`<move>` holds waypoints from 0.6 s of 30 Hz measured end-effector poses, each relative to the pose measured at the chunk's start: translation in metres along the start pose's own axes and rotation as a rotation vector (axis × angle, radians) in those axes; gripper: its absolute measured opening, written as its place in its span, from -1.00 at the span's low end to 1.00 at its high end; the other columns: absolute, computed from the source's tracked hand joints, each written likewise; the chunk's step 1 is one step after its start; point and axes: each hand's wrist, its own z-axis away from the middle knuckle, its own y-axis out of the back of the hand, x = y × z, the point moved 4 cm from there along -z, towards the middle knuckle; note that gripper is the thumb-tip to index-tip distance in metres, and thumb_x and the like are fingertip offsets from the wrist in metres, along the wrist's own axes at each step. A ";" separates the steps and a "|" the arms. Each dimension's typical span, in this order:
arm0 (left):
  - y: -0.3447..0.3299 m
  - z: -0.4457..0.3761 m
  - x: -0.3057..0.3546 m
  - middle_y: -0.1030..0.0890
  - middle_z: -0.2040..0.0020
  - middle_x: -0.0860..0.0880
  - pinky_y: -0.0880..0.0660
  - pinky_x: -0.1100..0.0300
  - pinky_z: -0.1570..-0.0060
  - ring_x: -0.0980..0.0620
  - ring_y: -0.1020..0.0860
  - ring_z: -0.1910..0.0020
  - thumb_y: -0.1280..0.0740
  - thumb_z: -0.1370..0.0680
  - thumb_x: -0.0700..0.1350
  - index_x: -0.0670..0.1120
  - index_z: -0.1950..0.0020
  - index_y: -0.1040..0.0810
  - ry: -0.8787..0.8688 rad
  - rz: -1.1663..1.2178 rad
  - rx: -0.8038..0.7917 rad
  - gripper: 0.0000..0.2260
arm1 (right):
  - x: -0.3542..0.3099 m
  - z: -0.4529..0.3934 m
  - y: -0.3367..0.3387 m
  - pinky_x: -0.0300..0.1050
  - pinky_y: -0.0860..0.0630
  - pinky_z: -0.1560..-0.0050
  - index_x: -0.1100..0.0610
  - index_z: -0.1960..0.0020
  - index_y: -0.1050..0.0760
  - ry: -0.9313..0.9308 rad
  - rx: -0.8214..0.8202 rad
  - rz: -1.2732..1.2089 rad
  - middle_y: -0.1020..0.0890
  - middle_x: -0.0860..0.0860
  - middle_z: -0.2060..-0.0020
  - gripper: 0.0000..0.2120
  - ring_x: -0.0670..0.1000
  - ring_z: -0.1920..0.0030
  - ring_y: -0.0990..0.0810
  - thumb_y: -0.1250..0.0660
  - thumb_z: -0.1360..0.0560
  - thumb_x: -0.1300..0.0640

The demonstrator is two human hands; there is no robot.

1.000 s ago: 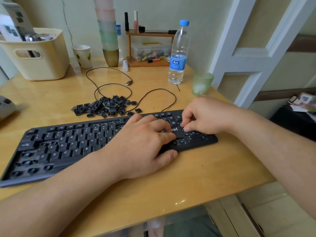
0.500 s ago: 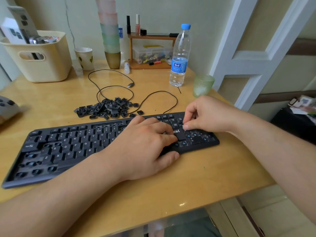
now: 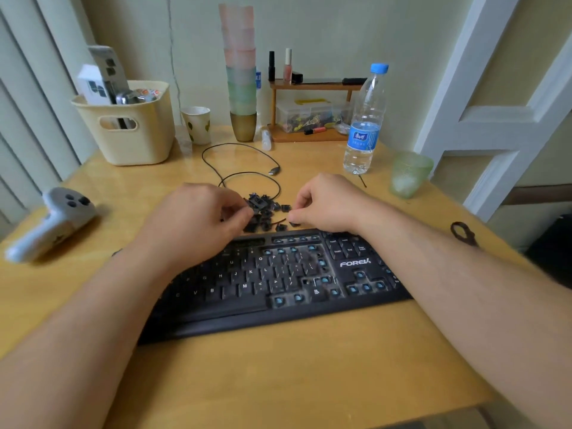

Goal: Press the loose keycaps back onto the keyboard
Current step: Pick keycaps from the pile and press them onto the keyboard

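While the keyboard point(image 3: 278, 283) lies square in front of the person on the wooden table point(image 3: 309, 382), both hands are over the little heap of loose keycaps point(image 3: 263, 212) just behind its far edge — within easy reach, so a cap can be picked and carried straight to its place. The left hand point(image 3: 198, 218) has its fingers curled with thumb and fingertips drawn together at the edge of the heap; it looks to be pinching a cap, though the blur keeps me from being sure. The right hand point(image 3: 325, 205) is curled too, thumb and forefinger pressed down at a cap on the near side of the heap, and I cannot tell whether it has one lifted or is only sorting. Many keys are missing on the right half of the board, where blue stems show in the bare sockets — the arrow cluster and bottom row among them — so by my reckoning plenty of work remains. A black cable point(image 3: 241, 159) loops behind the heap, and a water bottle point(image 3: 363, 119) and green glass point(image 3: 408, 174) stand farther back, clear of the work.
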 end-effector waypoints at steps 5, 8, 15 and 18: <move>-0.005 -0.002 0.003 -0.70 0.14 0.15 -0.62 0.07 0.09 0.07 -0.63 0.12 -0.33 -0.61 0.16 0.12 -0.05 -0.72 0.028 0.023 -0.007 -0.79 | -0.013 -0.003 -0.009 -0.11 -0.57 0.08 -0.01 0.12 -0.70 -0.031 -0.055 0.066 -0.68 -0.10 0.15 -0.88 -0.06 0.10 -0.63 -0.52 -0.50 -0.05; -0.008 -0.001 0.011 -0.71 0.12 0.14 -0.60 0.10 0.10 0.09 -0.62 0.13 -0.32 -0.60 0.16 0.12 -0.04 -0.72 -0.007 0.022 -0.001 -0.78 | -0.013 -0.001 -0.006 -0.08 -0.60 0.00 -0.03 0.10 -0.71 -0.031 -0.109 0.059 -0.70 -0.11 0.14 -0.97 -0.07 0.07 -0.65 -0.53 -0.50 0.04; -0.014 -0.001 0.017 -0.69 0.14 0.16 -0.59 0.09 0.10 0.12 -0.59 0.12 -0.32 -0.60 0.16 0.14 -0.02 -0.71 -0.023 0.055 0.007 -0.80 | -0.018 0.002 -0.006 -0.12 -0.54 0.09 0.00 0.03 -0.71 -0.033 -0.094 0.126 -0.69 -0.06 0.10 -0.94 -0.06 0.10 -0.61 -0.50 -0.54 0.02; -0.014 -0.001 0.015 -0.66 0.12 0.21 -0.59 0.10 0.08 0.17 -0.58 0.10 -0.35 -0.59 0.14 0.18 -0.09 -0.69 -0.019 0.096 0.027 -0.83 | -0.015 0.007 -0.005 -0.13 -0.48 0.17 -0.01 0.05 -0.70 -0.026 -0.024 0.006 -0.67 -0.09 0.16 -0.89 -0.08 0.14 -0.60 -0.42 -0.60 0.01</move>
